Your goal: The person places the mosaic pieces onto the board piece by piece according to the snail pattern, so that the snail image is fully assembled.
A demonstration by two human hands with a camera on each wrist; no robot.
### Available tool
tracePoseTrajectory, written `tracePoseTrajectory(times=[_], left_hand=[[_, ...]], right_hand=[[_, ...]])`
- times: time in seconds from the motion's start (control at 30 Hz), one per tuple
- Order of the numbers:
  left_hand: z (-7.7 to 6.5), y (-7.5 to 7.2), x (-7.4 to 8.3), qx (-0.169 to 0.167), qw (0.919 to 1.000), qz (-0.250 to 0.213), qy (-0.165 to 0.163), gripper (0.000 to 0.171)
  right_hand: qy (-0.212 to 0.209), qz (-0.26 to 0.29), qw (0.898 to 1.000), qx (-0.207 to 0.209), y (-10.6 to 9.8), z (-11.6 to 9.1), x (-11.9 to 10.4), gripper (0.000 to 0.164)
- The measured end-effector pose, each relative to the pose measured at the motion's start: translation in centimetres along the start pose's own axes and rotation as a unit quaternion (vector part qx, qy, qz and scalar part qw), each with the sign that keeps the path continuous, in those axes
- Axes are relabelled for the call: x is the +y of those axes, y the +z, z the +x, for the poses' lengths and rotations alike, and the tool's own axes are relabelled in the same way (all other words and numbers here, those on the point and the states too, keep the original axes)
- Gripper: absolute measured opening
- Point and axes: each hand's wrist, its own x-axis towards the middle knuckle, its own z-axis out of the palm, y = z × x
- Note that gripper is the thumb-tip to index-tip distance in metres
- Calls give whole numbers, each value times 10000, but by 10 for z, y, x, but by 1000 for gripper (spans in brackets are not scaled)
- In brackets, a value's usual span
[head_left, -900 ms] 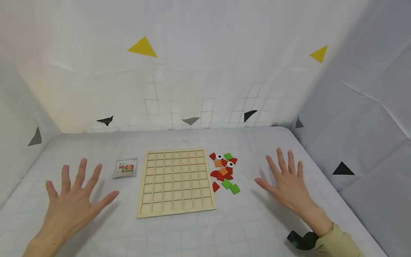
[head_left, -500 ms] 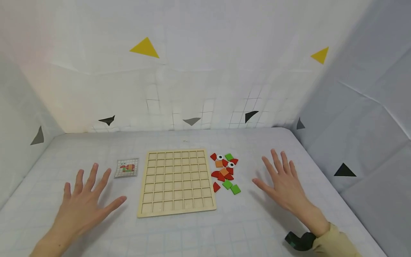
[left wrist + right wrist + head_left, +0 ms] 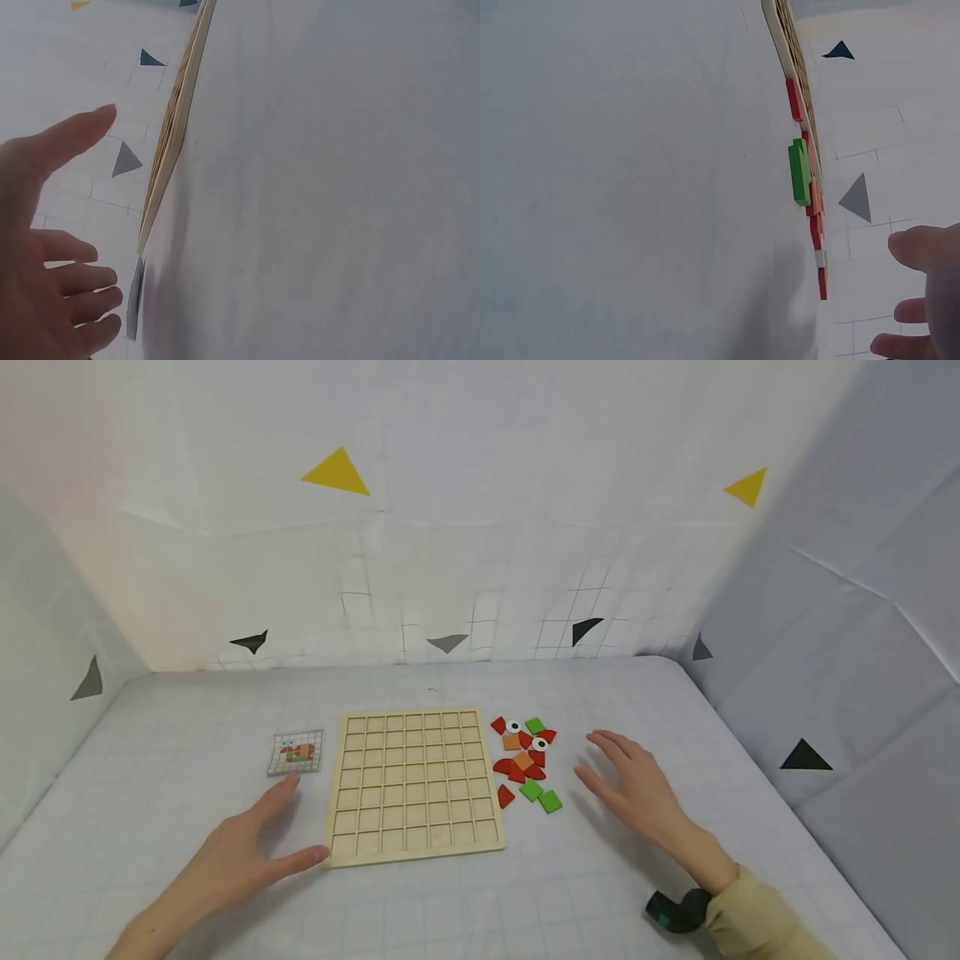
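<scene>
A pale wooden grid board [image 3: 416, 785] lies flat on the table. My left hand [image 3: 236, 860] is by its front left corner, thumb tip at the corner and the other fingers pointing toward a small picture card [image 3: 296, 752]. Thumb and fingers are spread apart with nothing between them, as the left wrist view also shows. To the right of the board lie loose flat pieces: green squares [image 3: 551, 802], orange squares [image 3: 511, 742], red quarter-round pieces [image 3: 506, 796] and white eye discs [image 3: 539, 744]. My right hand [image 3: 643, 797] hovers just right of these pieces, holding nothing.
A white cloth with faint grid lines covers the table [image 3: 465, 910]. Behind it rises a white sheet wall [image 3: 480, 552] with yellow and dark triangles, and a grey-white sheet [image 3: 862, 652] stands at the right. A black device [image 3: 677, 912] sits at my right wrist.
Both hands have moved inward, the left to the board's corner and the right toward the loose pieces. Their widely spread fingers have drawn closer together. The board, card and pieces have not moved.
</scene>
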Motion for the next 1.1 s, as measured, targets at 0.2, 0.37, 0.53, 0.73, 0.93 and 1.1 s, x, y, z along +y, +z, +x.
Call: tracePoseTrajectory(times=[0.2,0.37,0.53,0.73,0.93,1.1], left_hand=[[4,9,2,83,9997,-168,165,113],[5,14,3,81,9992,-306,248,116],[5,20,2,89,9987,-358,351,116],[5,23,0,177,9980,-310,525,114],[7,24,1,201,9971,-314,669,112],[7,26,0,217,9967,-343,703,110]], right_hand=[[217,335,9992,-21,9,7,2,47],[228,685,9974,-66,17,15,5,43],[332,1062,9937,-168,24,23,6,39],[463,1344,9894,-290,32,33,5,36],[513,1419,9882,-252,42,41,6,34],[544,1505,9867,-281,48,45,7,33]])
